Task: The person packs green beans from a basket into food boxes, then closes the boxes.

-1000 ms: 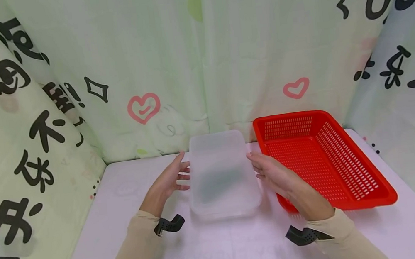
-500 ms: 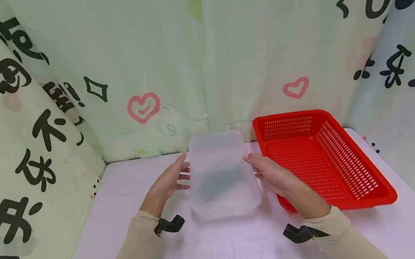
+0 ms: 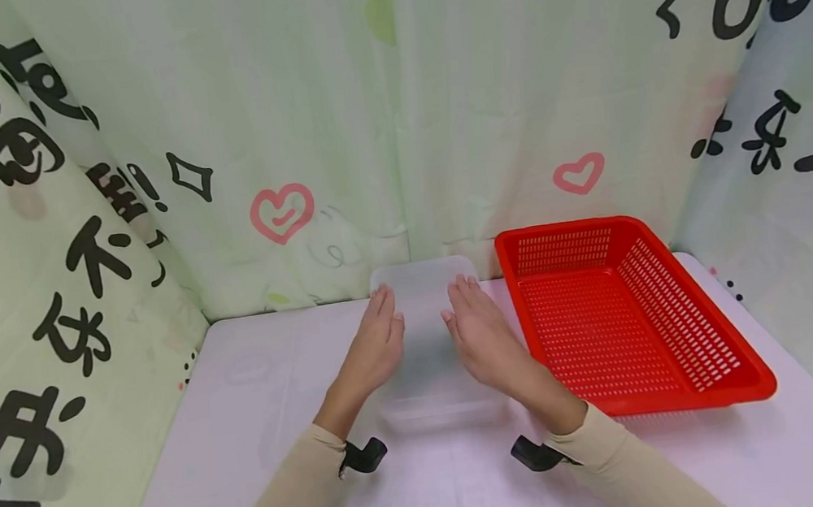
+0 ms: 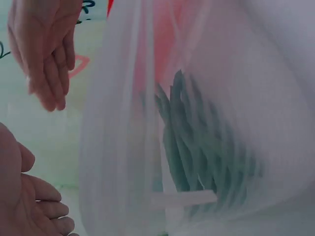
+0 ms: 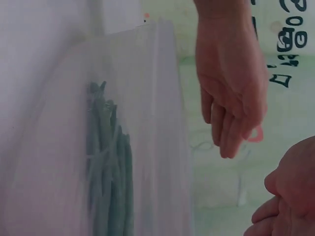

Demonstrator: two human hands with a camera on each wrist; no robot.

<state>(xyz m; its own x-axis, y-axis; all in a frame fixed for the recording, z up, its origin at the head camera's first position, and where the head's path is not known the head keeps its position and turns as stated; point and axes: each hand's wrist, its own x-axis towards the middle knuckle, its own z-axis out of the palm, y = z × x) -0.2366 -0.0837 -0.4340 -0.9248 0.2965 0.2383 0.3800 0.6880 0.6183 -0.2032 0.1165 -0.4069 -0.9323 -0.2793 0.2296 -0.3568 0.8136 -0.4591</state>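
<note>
A frosted translucent plastic container with a lid (image 3: 423,297) stands on the table, long side running away from me. Through its wall show slender green pods like green beans (image 4: 184,142), also visible as a green bundle (image 5: 109,162) in the right wrist view. My left hand (image 3: 374,346) is over the container's left side, fingers straight and together, pointing forward. Over the right side is my right hand (image 3: 484,340), likewise straight-fingered, its thumb spread a little. Both wrist views show a gap between the hands and the lid, and neither hand holds anything.
A red perforated plastic basket (image 3: 605,332) stands right of the container, its near left edge close to my right forearm. The pale table (image 3: 262,431) reaches back to a printed curtain (image 3: 394,124), with more curtain on both sides.
Both hands have moved from beside the container's walls inward and up over its lid, palms turning down. The container and basket have stayed in place.
</note>
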